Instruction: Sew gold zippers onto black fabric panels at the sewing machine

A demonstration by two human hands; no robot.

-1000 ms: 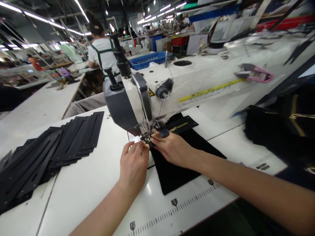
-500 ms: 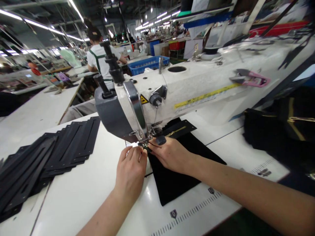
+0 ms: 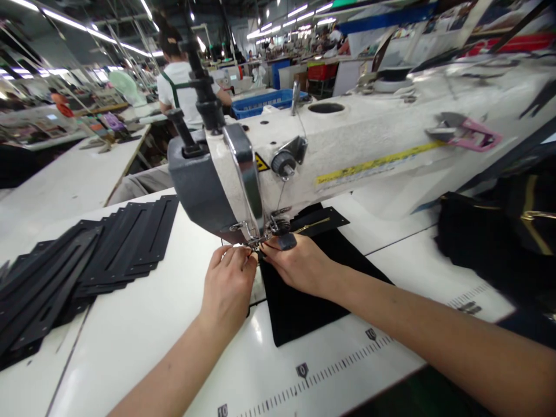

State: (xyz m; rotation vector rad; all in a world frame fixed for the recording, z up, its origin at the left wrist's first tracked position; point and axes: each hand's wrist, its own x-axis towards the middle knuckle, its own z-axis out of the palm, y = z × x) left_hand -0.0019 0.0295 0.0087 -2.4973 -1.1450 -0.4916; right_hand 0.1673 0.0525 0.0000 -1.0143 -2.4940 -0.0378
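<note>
A sewing machine (image 3: pixel 243 174) stands before me, and both hands work close at its presser foot (image 3: pixel 259 242). My left hand (image 3: pixel 230 278) is closed at the foot's left side, thumb and fingers pinched together; what lies between the fingertips is hidden. My right hand (image 3: pixel 304 260) is closed on the black fabric (image 3: pixel 299 313) just right of the needle, its fingertips partly behind the foot. The fabric lies flat on the machine bed, reaching back under the arm. Behind my right hand lies a black strip with a gold zipper (image 3: pixel 315 225).
Fanned black slotted panels (image 3: pixel 125 243) lie on the left of the white table (image 3: pixel 143 324). Pink-handled snips (image 3: pixel 469 132) rest on the machine arm. Black pieces with gold zippers (image 3: pixel 490 226) are heaped at right. Beyond are a blue basket (image 3: pixel 264 103) and a co-worker (image 3: pixel 182 87).
The view has shifted slightly. The fabric's near corner has slid a little away from me and leftward, towards the needle. Both hands keep their hold beside the presser foot.
</note>
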